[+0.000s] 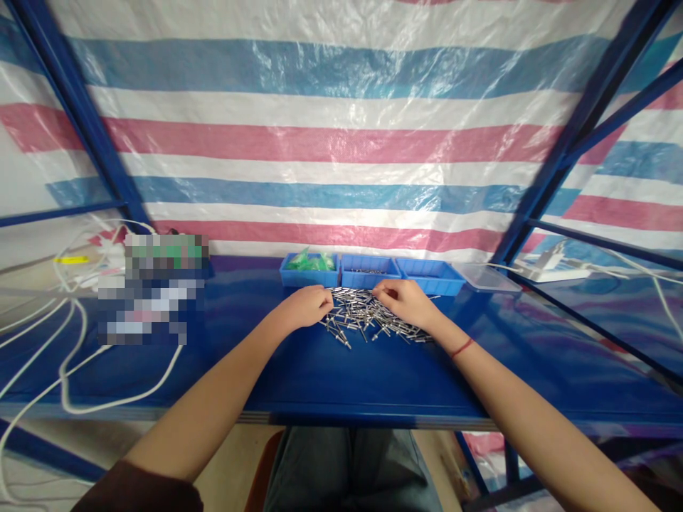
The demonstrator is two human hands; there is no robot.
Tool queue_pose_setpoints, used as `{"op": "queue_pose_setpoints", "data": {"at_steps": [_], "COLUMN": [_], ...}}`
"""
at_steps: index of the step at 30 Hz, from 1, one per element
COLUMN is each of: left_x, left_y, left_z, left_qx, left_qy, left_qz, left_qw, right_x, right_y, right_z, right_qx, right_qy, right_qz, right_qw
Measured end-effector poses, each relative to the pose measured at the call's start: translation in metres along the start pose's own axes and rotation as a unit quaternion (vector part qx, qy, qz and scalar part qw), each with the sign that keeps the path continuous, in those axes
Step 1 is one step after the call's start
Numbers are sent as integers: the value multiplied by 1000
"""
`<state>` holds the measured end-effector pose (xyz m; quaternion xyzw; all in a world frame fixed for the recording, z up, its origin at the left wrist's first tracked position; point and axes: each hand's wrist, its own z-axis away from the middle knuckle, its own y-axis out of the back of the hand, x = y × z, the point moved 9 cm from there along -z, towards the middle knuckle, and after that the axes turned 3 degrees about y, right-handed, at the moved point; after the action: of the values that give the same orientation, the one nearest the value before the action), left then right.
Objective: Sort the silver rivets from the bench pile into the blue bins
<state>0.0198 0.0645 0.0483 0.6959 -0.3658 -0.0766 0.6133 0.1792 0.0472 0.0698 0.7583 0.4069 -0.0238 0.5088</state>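
Left hand (309,306): fingers curled in, at the pile's left edge. Right hand (406,300): thumb and fingers bent, at its upper right. Cannot tell whether either grips a piece. Thin metal pins (363,313) lie on blue table (368,384) before three bins (372,280), long axes mixed (several near-left ones slant toward the wearer's right).

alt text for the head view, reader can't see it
A person's left hand and right hand are at a loose pile of thin metal pieces on a blue table, before three blue bins, the leftmost holding green packets.
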Motion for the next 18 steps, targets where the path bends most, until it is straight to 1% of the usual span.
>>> {"op": "queue_pose_setpoints", "data": {"at_steps": [3, 5, 8, 11, 13, 16, 18], "left_x": [5, 10, 20, 25, 26, 27, 27], "left_y": [11, 14, 8, 0, -5, -10, -13], "left_z": [-1, -1, -3, -4, -4, -5, -6], "left_qx": [82, 109, 99, 77, 65, 48, 37], "left_qy": [1, -1, 3, 17, 16, 2, -2], "left_qz": [44, 100, 177, 235, 265, 304, 323], "left_qw": [996, 989, 979, 969, 962, 951, 946], "right_x": [-3, -5, -11, -18, -21, -20, -20], "right_y": [-5, -8, -12, -17, -15, -11, -10], "right_z": [0, -1, -1, -2, -2, -2, -2], "right_qx": [1, 14, 32, 21, 26, 51, 54], "right_qy": [-3, -10, -14, -9, -10, -17, -18], "right_qz": [-35, -95, -194, -259, -278, -287, -292], "right_qw": [999, 995, 980, 966, 960, 956, 955]}}
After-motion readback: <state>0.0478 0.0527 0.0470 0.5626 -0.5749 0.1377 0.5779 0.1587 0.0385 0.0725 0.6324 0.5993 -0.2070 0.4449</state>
